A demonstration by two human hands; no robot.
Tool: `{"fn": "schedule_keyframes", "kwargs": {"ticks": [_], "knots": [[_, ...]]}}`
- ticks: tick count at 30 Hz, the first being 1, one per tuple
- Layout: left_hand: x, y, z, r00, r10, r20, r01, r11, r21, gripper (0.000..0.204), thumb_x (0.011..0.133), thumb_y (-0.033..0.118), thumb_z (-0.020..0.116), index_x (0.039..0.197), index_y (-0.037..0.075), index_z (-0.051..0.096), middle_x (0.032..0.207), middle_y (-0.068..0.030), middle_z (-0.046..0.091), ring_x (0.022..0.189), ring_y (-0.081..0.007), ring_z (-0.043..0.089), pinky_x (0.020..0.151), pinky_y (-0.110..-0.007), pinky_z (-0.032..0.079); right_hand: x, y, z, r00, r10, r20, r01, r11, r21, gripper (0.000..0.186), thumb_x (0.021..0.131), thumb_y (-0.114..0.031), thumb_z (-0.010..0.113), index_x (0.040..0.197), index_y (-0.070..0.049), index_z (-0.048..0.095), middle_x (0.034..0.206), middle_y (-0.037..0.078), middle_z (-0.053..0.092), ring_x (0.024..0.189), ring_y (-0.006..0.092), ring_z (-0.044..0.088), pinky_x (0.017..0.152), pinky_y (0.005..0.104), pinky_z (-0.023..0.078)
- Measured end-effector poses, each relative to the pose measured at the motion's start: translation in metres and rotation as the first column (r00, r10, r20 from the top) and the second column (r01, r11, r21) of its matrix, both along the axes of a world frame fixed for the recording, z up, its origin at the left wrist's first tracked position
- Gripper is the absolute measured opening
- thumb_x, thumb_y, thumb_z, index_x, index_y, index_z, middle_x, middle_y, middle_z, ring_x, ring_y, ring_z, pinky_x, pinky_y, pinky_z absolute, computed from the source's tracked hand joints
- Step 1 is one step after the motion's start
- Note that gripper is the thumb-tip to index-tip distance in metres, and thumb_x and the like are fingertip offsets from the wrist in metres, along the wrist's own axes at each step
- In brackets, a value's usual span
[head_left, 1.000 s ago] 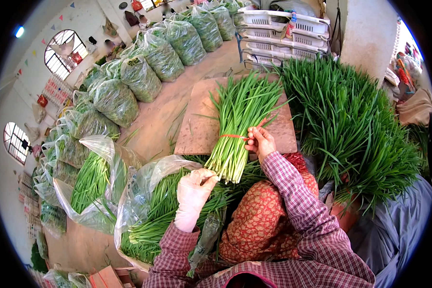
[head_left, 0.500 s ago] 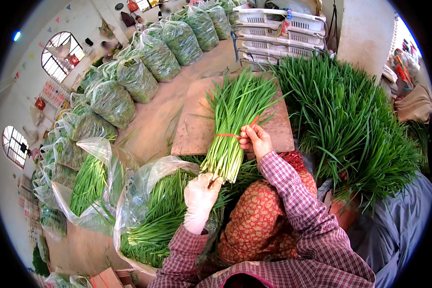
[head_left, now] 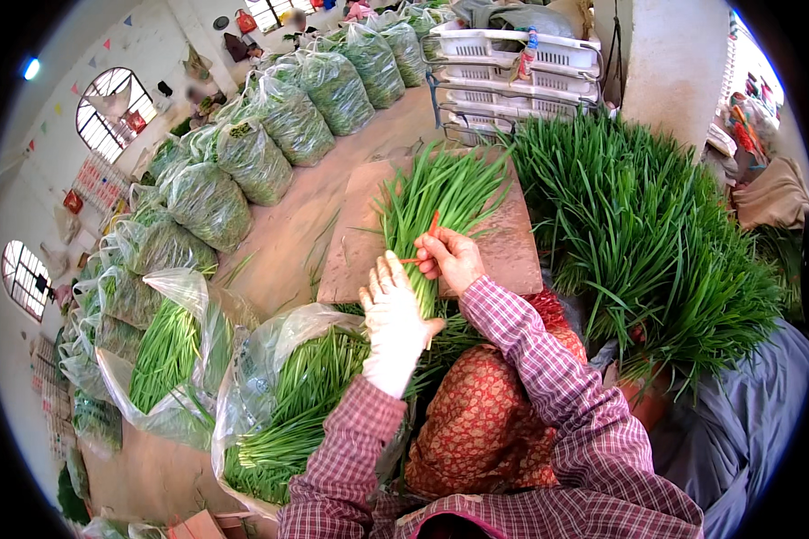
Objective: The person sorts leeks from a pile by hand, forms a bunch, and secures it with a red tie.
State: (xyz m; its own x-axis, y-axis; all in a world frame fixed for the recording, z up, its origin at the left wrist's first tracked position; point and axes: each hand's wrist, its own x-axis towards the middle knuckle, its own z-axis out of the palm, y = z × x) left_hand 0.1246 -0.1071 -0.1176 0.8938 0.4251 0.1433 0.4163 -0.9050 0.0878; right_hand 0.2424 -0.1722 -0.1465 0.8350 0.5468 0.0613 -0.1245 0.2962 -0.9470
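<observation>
A bunch of long green garlic chives (head_left: 440, 190) lies on a flat reddish-brown board (head_left: 352, 259), its leaf tips pointing away from me. My right hand (head_left: 456, 258), bare, pinches a red tie (head_left: 434, 222) that runs round the bunch; one end sticks up past the fingers. White-gloved, my left hand (head_left: 391, 316) lies flat along the stems on the near left side, fingers stretched out and thumb apart. It covers most of the pale stem ends.
Open plastic bags of chives (head_left: 283, 395) stand to my left. Filled clear bags (head_left: 211, 207) line the floor beyond. A large heap of loose chives (head_left: 647, 234) is on the right, with stacked white crates (head_left: 517, 72) behind the board.
My left hand has moved up from the stem ends and opened flat against the bunch. My right hand, still pinching the tie, has shifted slightly left.
</observation>
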Motion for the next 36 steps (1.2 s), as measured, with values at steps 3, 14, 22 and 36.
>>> {"fn": "schedule_keyframes", "kwargs": {"ticks": [3,14,22,36], "knots": [[0.006,0.019,-0.002,1.000,-0.005,-0.027,0.002,0.992,-0.127,0.129,0.056,0.036,0.087,0.145,-0.004,0.003,0.140,-0.0226,0.037,0.128,-0.0338,0.041,0.106,-0.047,0.033,0.003,-0.002,0.026,0.993,0.019,0.120,-0.010,0.997,-0.070,0.018,0.094,-0.015,0.052,0.091,-0.001,0.062,0.070,-0.001,0.060,0.057,0.0062,0.055,0.052,0.0212,0.048],[0.028,0.100,0.055,0.810,-0.586,0.020,0.537,0.729,-0.425,0.112,0.054,0.040,0.082,0.143,0.000,0.026,0.137,-0.0227,0.043,0.129,-0.0357,0.039,0.110,-0.045,0.025,0.013,-0.004,0.083,0.921,0.080,0.380,-0.021,0.987,-0.158,0.018,0.094,-0.017,0.055,0.095,-0.002,0.065,0.071,-0.002,0.060,0.057,0.0035,0.052,0.049,0.0194,0.044],[0.063,0.083,0.064,0.720,-0.589,-0.367,0.487,0.805,-0.337,0.111,0.053,0.052,0.082,0.136,-0.005,0.035,0.124,-0.0222,0.053,0.118,-0.0337,0.049,0.101,-0.037,0.037,0.049,0.012,0.021,0.981,0.141,0.136,-0.120,0.981,-0.155,0.017,0.092,-0.015,0.057,0.095,-0.001,0.065,0.075,0.001,0.064,0.057,0.0062,0.056,0.051,0.0207,0.048],[0.065,0.062,0.000,0.933,-0.301,-0.198,0.304,0.953,-0.017,0.115,0.051,0.048,0.085,0.140,-0.001,0.030,0.115,-0.0162,0.056,0.108,-0.0285,0.056,0.092,-0.038,0.045,0.065,-0.013,0.041,0.546,0.166,0.821,0.291,0.881,-0.372,0.028,0.081,-0.021,0.065,0.105,-0.007,0.062,0.090,0.012,0.065,0.083,0.0323,0.063,0.075,0.0414,0.051]]}}
